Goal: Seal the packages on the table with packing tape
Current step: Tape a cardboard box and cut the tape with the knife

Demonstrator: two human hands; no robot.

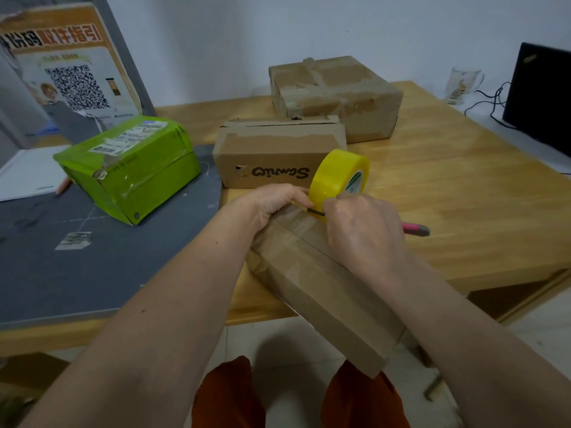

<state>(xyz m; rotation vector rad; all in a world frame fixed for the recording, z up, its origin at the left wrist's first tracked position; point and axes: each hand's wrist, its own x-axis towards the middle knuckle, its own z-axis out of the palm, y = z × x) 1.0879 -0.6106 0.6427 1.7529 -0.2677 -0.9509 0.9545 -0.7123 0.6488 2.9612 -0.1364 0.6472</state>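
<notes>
A long brown cardboard box (309, 273) lies across the wooden table's (463, 196) front edge and juts out over my lap. Clear tape runs along its top. At the box's far end, a yellow roll of packing tape (340, 174) stands on its edge. My left hand (272, 202) grips that far end, fingers curled over it. My right hand (361, 230) holds a pink-handled utility knife (417, 230), and its dark blade lies against the tape just below the roll.
A green wrapped package (129, 168) sits on a grey mat (77, 267) at the left. Behind the roll are a printed brown box (272, 156) and a larger taped box (333, 94). A glass mug (462, 84) and a black screen (543, 97) stand at the right.
</notes>
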